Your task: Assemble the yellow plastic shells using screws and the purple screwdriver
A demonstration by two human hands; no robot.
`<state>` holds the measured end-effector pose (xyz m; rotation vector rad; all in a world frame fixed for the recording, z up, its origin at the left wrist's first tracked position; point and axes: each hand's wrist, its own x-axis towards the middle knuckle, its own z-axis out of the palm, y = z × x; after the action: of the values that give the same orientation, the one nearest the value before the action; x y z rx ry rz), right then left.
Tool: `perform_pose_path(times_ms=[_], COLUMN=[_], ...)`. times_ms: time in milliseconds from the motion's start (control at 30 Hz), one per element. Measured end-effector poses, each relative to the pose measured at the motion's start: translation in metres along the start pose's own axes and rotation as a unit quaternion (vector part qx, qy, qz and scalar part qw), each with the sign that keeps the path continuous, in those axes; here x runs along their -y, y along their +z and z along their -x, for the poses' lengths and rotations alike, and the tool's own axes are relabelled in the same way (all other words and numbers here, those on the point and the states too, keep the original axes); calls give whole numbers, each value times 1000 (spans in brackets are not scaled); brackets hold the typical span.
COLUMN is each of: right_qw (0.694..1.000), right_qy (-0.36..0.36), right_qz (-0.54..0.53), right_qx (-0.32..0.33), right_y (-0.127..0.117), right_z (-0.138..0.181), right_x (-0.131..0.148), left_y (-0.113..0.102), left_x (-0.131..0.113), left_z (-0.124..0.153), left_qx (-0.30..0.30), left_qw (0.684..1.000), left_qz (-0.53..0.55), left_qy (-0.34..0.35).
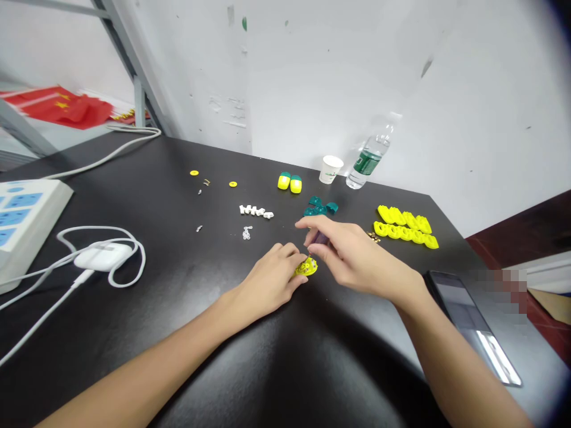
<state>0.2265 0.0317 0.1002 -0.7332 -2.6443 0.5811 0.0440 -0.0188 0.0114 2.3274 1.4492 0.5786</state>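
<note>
My left hand is closed on the edge of a small yellow plastic shell, pressing it to the black table. Small metal-coloured parts show inside the shell. Just above it, my right hand pinches a small screwdriver with a dark purple handle. The screwdriver's thin shaft points down at the shell; whether its tip touches a part there is too small to tell. Behind my right hand lie several dark green caps. Small brass-coloured pieces are partly hidden behind that hand.
Yellow shells lie in rows at right, near a phone. White pieces, clear pieces and yellow discs lie left of centre. Behind stand two yellow-green units, a paper cup and a bottle. Cables cross the left.
</note>
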Motion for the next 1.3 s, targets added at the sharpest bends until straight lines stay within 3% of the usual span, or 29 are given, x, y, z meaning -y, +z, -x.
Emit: perform_pose_path(times_ms=[200, 433, 667, 867, 1100, 1300], right_qw=[994, 1000, 994, 1000, 993, 1000], right_qy=[23, 1, 11, 19, 19, 25], right_qz=[96, 10, 90, 4, 99, 12], right_qx=[-54, 10, -53, 3, -57, -3], right_y=[3, -1, 4, 0, 6, 2], right_z=[-3, 1, -3, 0, -3, 0], right_x=[-5, 0, -6, -3, -8, -1], left_y=[0, 0, 0, 0, 0, 1], left_x=[0, -1, -1, 0, -1, 0], left_z=[-2, -2, -1, 0, 0, -1], left_qx=[10, 9, 6, 7, 4, 3], left_qw=[1000, 1000, 1000, 1000, 1000, 1000], left_qz=[6, 0, -9, -10, -18, -12], left_qy=[-6, -5, -5, 0, -4, 1])
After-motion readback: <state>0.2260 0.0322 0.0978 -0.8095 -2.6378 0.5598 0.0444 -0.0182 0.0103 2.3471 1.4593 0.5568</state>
